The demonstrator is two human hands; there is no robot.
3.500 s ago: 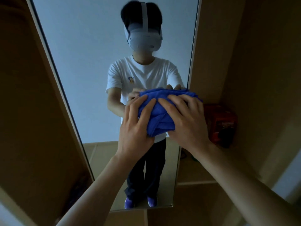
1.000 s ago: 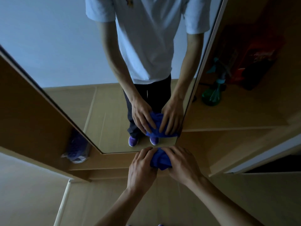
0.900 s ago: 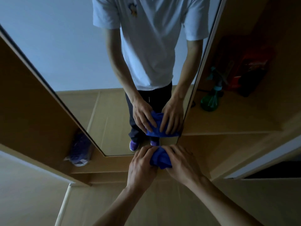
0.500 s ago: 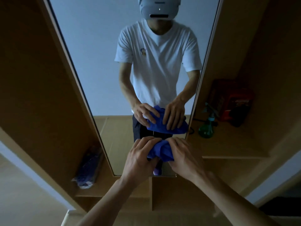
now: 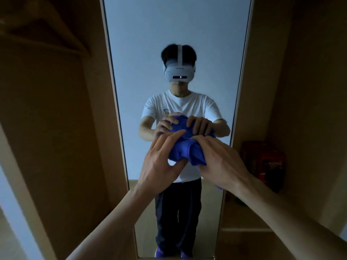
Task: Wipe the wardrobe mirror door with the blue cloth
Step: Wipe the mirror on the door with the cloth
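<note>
Mirror point(image 5: 169, 25) behind crumpled blue cloth point(image 5: 183, 150)

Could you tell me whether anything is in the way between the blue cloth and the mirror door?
Nothing visible is. Both the left hand and right hand hold the bunched blue cloth directly before the mirror door, whose glass is bare. The red object sits on a shelf to the right, outside that path.
</note>
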